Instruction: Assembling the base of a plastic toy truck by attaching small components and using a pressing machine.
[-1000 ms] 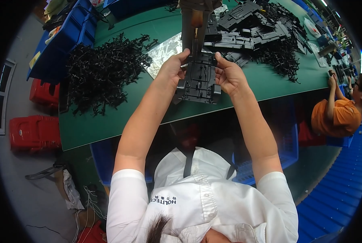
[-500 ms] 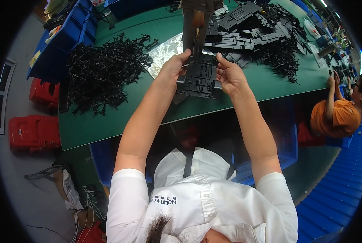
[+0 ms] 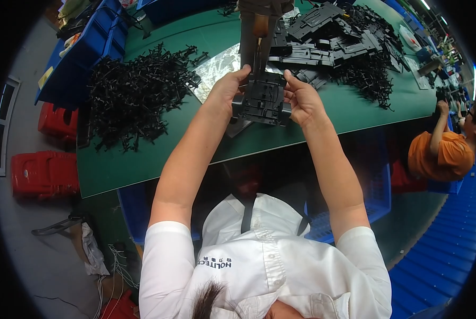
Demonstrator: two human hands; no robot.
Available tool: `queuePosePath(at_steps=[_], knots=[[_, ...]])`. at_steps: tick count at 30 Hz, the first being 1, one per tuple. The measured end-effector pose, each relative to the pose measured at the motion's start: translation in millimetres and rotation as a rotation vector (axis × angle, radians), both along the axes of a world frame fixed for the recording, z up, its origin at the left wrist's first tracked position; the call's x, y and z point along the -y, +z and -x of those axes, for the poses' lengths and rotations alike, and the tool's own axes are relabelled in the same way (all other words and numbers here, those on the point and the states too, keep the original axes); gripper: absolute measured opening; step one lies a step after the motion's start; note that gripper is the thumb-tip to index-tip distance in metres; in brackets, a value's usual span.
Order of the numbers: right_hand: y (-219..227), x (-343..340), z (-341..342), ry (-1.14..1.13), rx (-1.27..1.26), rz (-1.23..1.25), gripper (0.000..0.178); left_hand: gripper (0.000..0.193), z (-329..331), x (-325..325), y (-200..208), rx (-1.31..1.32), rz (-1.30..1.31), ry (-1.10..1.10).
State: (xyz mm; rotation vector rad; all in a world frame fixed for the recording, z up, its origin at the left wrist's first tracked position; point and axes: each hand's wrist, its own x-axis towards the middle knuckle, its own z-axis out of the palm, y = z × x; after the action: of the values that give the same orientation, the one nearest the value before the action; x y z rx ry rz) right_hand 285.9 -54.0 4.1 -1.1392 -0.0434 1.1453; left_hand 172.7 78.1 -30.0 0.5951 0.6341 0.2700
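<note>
Between my two hands is a black moulded plastic part (image 3: 263, 101), with ribs and slots on its upper face. My left hand (image 3: 231, 86) grips its left edge, thumb on top. On the opposite edge my right hand (image 3: 303, 97) has its thumb raised and its fingers curled against the side. The far end of the part sits under a dark upright metal post (image 3: 257, 40) of a machine. Whether the two touch I cannot tell. Beneath lies a shiny silver sheet (image 3: 211, 72) on the green table (image 3: 195, 154).
To the left spreads a heap of small black plastic pieces (image 3: 137, 95). Larger black plastic parts (image 3: 323, 48) are piled at the right. Blue bins (image 3: 83, 58) stand at the table's left edge, red stools (image 3: 43, 173) below. A person in orange (image 3: 443, 154) works at far right.
The near end of the black plastic part has shifted slightly away from me and its face shows at a different tilt. My grip stays the same. The person at right has moved an arm.
</note>
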Motion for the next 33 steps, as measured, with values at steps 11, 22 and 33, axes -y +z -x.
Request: queuePosePath(at_steps=[11, 22, 33], knots=[[3.0, 1.5, 6.5, -0.017, -0.037, -0.028, 0.022, 0.026, 4.7, 3.7, 6.4, -0.047, -0.004, 0.013], [-4.3, 0.7, 1.8, 0.020, -0.034, -0.040, 0.026, 0.028, 2.6, -6.9, -10.6, -0.047, -0.112, -0.067], [0.3, 1.1, 3.8, -0.010, -0.021, -0.033, 0.025, 0.026, 5.1, 1.9, -0.4, -0.007, -0.060, -0.003]])
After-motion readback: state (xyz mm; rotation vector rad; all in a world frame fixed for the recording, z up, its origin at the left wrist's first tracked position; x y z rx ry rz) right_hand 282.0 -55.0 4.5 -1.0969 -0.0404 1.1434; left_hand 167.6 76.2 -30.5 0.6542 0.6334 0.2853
